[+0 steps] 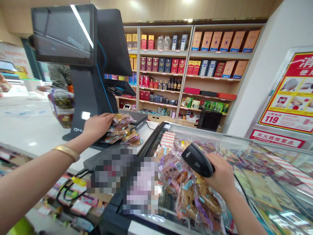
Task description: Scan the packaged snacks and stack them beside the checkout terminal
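My right hand (pixel 221 171) is wrapped round the handle of a black barcode scanner (pixel 197 160). The scanner's head is over clear-wrapped snack packets (pixel 188 195) heaped on a glass-topped case (pixel 166 217). One packet there shows a white barcode label (pixel 178 165). On the counter to the left, my left hand (pixel 99 125) has its fingers closed at the left edge of a stack of similar snack packets (pixel 123 129). That stack lies beside the base of the checkout terminal (pixel 84 98). The left fingertips are partly hidden by the wrappers.
A white counter (pixel 24 120) runs left, with a clear bag of goods (pixel 62 106) behind the terminal. Black cables (pixel 65 192) hang at the counter edge. Shelves of boxed bottles (pixel 166 65) stand behind. Another person's patterned sleeve (pixel 58 75) shows far left.
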A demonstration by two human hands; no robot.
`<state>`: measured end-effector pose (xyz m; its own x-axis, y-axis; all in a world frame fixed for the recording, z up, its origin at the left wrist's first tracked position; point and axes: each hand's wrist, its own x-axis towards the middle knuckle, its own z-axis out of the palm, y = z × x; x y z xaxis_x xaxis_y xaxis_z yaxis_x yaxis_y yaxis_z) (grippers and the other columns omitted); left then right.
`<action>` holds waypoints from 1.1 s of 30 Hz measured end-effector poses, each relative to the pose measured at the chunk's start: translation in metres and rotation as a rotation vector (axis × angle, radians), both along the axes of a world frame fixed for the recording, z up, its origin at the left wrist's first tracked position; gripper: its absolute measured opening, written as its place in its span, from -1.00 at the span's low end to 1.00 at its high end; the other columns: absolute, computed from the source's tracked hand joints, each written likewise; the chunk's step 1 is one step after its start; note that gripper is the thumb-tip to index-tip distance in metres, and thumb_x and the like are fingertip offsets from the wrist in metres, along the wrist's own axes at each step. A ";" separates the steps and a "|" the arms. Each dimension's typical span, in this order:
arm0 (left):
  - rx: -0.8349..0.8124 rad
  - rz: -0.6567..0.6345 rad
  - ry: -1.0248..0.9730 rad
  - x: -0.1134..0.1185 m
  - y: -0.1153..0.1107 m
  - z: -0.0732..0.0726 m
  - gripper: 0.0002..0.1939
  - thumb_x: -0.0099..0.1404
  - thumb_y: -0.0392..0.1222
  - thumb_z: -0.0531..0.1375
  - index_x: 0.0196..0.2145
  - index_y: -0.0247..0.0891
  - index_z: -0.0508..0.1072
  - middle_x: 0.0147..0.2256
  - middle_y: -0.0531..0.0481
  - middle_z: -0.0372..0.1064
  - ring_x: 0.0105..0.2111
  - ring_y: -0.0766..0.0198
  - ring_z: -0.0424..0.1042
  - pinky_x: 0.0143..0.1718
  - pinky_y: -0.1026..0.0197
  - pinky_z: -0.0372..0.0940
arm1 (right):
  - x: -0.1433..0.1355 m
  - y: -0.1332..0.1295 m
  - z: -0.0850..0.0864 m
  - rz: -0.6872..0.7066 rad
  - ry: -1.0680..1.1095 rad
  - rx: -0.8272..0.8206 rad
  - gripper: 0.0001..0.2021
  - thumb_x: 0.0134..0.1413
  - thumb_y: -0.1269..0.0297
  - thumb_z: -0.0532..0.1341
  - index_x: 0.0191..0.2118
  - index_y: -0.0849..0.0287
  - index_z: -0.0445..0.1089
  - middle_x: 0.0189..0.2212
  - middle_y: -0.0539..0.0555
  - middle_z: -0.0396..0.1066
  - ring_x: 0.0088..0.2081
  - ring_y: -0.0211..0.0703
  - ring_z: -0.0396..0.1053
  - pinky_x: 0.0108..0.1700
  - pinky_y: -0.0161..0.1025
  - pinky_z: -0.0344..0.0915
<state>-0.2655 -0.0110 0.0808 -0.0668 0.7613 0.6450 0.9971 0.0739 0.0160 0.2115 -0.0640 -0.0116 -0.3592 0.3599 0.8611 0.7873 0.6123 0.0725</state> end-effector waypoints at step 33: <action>0.314 -1.062 0.271 0.129 -0.034 -0.020 -0.59 0.33 -0.37 0.11 0.10 -0.10 0.37 0.01 -0.12 0.43 0.12 0.15 0.30 0.09 0.00 0.33 | -0.010 -0.015 0.018 0.070 0.076 -0.039 -0.83 0.02 0.20 0.21 -0.26 0.15 0.41 -0.43 0.07 0.47 -0.39 -0.12 0.38 -0.32 -0.22 0.17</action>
<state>-0.1363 -0.0448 0.0605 0.6857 0.1520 0.7119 0.5265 -0.7789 -0.3407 0.2013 -0.0791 0.0063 -0.3184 0.3700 0.8728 0.7450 0.6670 -0.0110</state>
